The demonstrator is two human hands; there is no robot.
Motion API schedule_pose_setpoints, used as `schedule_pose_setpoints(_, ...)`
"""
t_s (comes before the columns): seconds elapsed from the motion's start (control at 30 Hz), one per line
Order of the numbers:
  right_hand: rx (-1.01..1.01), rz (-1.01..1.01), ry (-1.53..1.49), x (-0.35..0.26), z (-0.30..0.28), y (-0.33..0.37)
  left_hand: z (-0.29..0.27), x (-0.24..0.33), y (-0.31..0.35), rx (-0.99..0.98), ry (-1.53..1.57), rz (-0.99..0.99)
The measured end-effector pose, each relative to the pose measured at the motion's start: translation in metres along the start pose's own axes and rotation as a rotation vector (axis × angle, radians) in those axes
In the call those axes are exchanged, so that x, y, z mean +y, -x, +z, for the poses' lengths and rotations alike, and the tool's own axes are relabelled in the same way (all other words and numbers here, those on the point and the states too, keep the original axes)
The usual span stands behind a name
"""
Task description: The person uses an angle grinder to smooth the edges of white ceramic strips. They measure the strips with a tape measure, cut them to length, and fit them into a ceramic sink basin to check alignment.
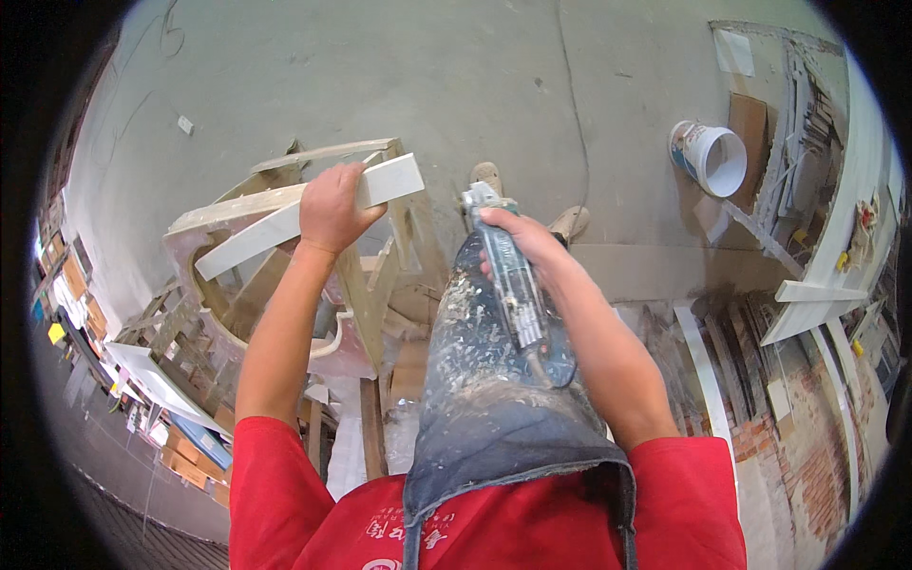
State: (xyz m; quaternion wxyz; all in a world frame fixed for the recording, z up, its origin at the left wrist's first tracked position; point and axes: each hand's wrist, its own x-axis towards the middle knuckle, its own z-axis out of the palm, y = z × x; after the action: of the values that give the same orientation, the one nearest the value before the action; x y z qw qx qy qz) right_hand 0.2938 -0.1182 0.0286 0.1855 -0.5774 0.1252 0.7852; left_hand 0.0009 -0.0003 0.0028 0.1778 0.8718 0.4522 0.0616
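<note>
My left hand (332, 211) is closed around a long, flat white strip (255, 241), gripping it near its right end. The strip slants up to the right, over a pale wooden frame (237, 207) with a large curved opening in its front. Whether the strip rests on the frame or hangs just above it, I cannot tell. In front of my apron, my right hand (522, 242) is wrapped round the body of an angle grinder (518, 302). The grinder's head points away from me, and its cord runs from the near end.
A white bucket (725, 161) lies tipped at the right. Beyond it are stacked boards and scraps (793, 142). Strips and rubble cover the near right floor. Panels and boxes (195, 446) stand at the left. A cable (570, 85) crosses the floor ahead of my shoes.
</note>
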Motion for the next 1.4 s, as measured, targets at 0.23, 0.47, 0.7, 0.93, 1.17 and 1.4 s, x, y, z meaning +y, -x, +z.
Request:
schedule_pose_setpoints(0.23,0.110,-0.160,0.147,-0.019,-0.024,0.036,-0.005,0.001,-0.001,-0.018,0.037,0.030)
schedule_pose_setpoints(0.47,0.030,-0.183,0.225,-0.027,-0.029,0.042,-0.008,0.001,0.012,-0.078,0.066,0.077)
schedule_pose_setpoints(0.7,-0.119,-0.134,0.211,-0.025,-0.032,0.020,-0.039,0.012,-0.010,-0.224,0.043,-0.006)
schedule_pose_setpoints(0.93,-0.181,-0.043,0.174,-0.032,-0.027,0.008,-0.037,0.008,-0.011,-0.285,0.018,-0.058)
schedule_pose_setpoints(1.17,-0.265,-0.069,0.181,-0.042,-0.027,-0.003,-0.023,0.010,0.005,-0.199,-0.051,-0.055)
schedule_pose_setpoints(1.4,-0.278,-0.165,0.372,-0.058,-0.018,-0.014,0.012,0.006,0.028,0.002,-0.216,-0.056)
